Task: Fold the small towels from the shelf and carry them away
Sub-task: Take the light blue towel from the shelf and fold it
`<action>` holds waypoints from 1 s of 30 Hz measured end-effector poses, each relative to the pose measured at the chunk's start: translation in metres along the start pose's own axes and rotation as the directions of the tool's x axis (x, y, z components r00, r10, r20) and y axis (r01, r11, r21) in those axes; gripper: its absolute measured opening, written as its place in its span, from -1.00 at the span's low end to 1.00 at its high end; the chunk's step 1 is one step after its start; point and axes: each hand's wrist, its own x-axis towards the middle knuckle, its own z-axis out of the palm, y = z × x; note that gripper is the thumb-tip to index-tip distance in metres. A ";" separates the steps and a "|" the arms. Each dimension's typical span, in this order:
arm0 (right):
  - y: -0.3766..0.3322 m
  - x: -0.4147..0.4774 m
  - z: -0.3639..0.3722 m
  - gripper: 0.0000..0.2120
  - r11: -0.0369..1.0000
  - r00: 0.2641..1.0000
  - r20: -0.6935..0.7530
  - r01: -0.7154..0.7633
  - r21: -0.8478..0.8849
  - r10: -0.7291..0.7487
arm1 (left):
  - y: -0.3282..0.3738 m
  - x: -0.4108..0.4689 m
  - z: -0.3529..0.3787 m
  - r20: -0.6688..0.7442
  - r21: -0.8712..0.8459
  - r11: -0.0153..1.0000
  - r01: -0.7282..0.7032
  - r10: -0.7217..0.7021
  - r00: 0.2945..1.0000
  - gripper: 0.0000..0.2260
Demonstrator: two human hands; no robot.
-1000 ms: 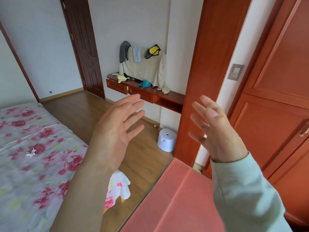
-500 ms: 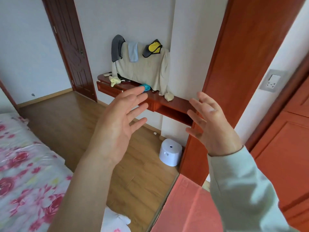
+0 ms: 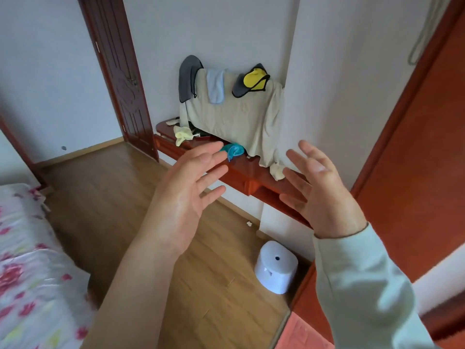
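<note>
Bed [image 3: 22, 260], floral cover, cut off by the left edge; dark door [image 3: 120, 71], set left of the shelf [image 3: 241, 172]; beige cloth [image 3: 234, 117], draped over something hidden, standing on the shelf; left hand [image 3: 186, 195] and right hand [image 3: 324, 195], raised before the shelf, fingers spread, nothing held, the shelf's right end partly hidden by the right hand; white stool [image 3: 275, 267], set on the floor below the shelf; grey towel [image 3: 187, 76], light blue towel [image 3: 215, 85] and yellow towel [image 3: 253, 79], hung over the cloth's top; pale yellow towel [image 3: 182, 134], teal towel [image 3: 234, 150] and cream towel [image 3: 276, 171], crumpled on the shelf, the teal one overlapped by left fingertips.
</note>
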 end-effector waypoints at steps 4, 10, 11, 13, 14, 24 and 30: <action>0.009 0.102 -0.004 -0.53 0.999 0.997 0.069 -0.033 0.013 0.032 | -0.007 0.089 0.007 -0.093 -0.008 1.000 0.014 -0.015 0.996 -0.75; 0.018 0.223 0.000 -0.63 0.999 0.991 0.127 -0.034 0.011 0.032 | -0.009 0.192 0.011 -0.173 -0.042 0.999 0.023 -0.030 0.984 -0.71; 0.023 0.246 0.003 -0.64 0.999 0.989 0.143 -0.036 0.009 0.034 | -0.010 0.211 0.008 -0.181 -0.047 0.999 0.018 -0.027 0.983 -0.68; 0.030 0.276 0.008 -0.67 0.999 0.985 0.168 -0.038 0.002 0.037 | -0.012 0.241 0.002 -0.203 -0.060 0.998 0.000 -0.012 0.979 -0.66; 0.033 0.291 0.011 -0.66 0.999 0.984 0.177 -0.038 0.005 0.036 | -0.012 0.256 -0.001 -0.214 -0.064 0.998 -0.003 -0.011 0.977 -0.69; 0.095 0.464 0.080 -0.60 0.999 0.993 0.114 -0.027 0.039 0.023 | -0.024 0.429 -0.091 -0.224 -0.071 0.997 0.042 -0.057 0.973 -0.77; 0.124 0.571 0.171 -0.70 0.998 0.992 0.115 -0.049 0.050 0.043 | -0.001 0.533 -0.180 -0.233 -0.021 0.999 0.042 -0.045 0.971 -0.80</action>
